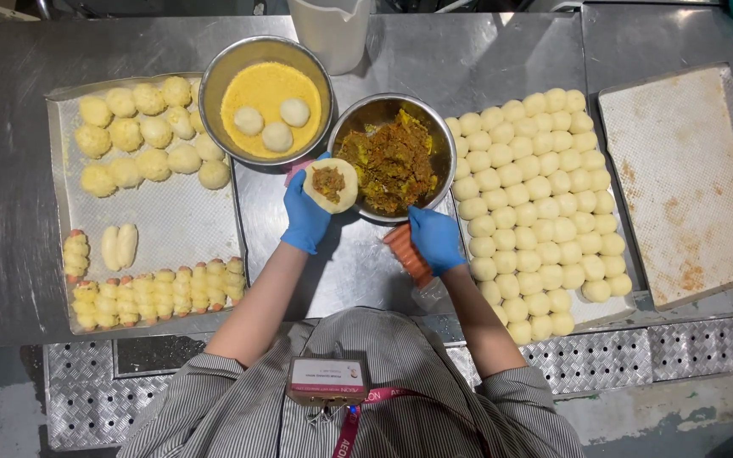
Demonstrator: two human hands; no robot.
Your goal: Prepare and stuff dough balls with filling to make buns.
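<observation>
My left hand (305, 214), in a blue glove, holds a flattened disc of dough (332, 184) with a spoonful of brown filling on it. It hovers at the left rim of a steel bowl of brown filling (394, 159). My right hand (436, 239), also gloved in blue, rests just below that bowl, over a pack of sausages (404, 251); its fingers are curled and I cannot tell whether they grip anything.
A bowl of yellow crumbs (266, 99) holds three dough balls. The left tray (171, 220) carries crumbed balls and sausage rolls. A tray of plain dough balls (536, 195) lies right, then a bare floured tray (680, 178). A white jug (330, 30) stands behind.
</observation>
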